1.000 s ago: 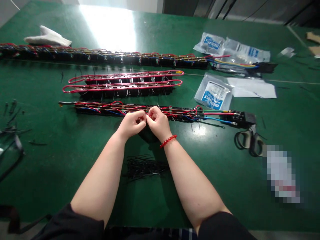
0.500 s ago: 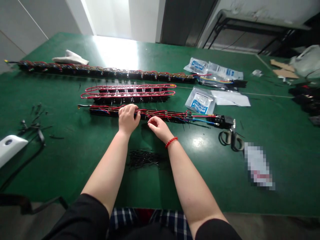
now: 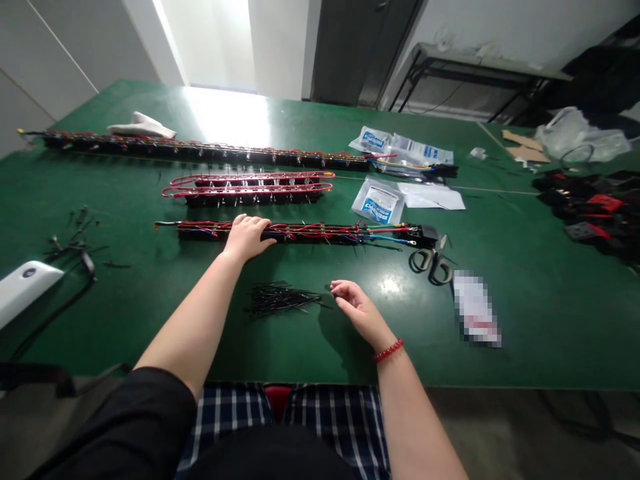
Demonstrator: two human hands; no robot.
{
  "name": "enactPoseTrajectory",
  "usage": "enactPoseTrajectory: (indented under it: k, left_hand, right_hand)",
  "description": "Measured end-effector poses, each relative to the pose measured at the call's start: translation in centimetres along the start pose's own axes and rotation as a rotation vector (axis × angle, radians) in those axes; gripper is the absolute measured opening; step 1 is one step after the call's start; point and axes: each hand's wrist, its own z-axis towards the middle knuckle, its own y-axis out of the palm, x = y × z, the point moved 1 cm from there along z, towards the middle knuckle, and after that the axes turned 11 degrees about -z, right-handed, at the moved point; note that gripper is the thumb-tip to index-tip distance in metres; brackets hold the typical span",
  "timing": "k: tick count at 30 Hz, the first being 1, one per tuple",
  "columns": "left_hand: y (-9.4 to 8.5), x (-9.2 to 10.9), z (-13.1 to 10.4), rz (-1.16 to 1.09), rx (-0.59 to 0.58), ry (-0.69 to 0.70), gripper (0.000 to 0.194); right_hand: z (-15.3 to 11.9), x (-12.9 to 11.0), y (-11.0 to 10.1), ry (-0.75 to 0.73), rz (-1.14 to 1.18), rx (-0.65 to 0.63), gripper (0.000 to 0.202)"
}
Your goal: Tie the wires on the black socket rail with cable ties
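While the green bench [image 3: 525, 320] carries several assemblies, the nearest wired terminal strip [image 3: 310, 233] is pressed flat under the left hand [image 3: 246, 237], its grip spread over the wires. Just nearer lies the cable tie pile [image 3: 280, 299]. The right hand [image 3: 357, 308] hovers beside it, grip loosely spread, empty. One tie should be singled out cleanly.

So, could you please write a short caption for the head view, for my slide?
Left hand rests on a wired strip; right hand hovers open beside a pile of black cable ties.
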Motion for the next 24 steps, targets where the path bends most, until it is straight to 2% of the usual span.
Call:
enactPoseTrajectory:
  k: [5, 9, 17, 20, 24]
  left_hand:
    - [1.0, 3.4, -3.3, -0.023, 0.043, -0.038, 0.047]
    - [1.1, 5.0, -5.1, -0.05, 0.021, -0.018, 0.047]
    - [0.4, 5.8, -6.9, -0.077, -0.02, 0.026, 0.047]
    - [0.5, 5.9, -7.2, -0.096, -0.026, 0.03, 0.046]
    - [0.1, 6.2, -7.8, -0.137, 0.001, 0.061, 0.047]
  right_hand:
    - [-0.2, 0.3, 0.8, -0.027, -0.063, 0.058, 0.014]
    - [-0.5, -0.1, 1.5, -0.108, -0.218, 0.095, 0.024]
    - [-2.3, -1.1, 4.1, -0.206, -0.65, 0.039, 0.074]
    - [-2.9, -1.2, 5.1, -0.205, -0.791, 0.031, 0.081]
    - [-3.0, -1.3, 5.5, -0.214, -0.885, 0.033, 0.079]
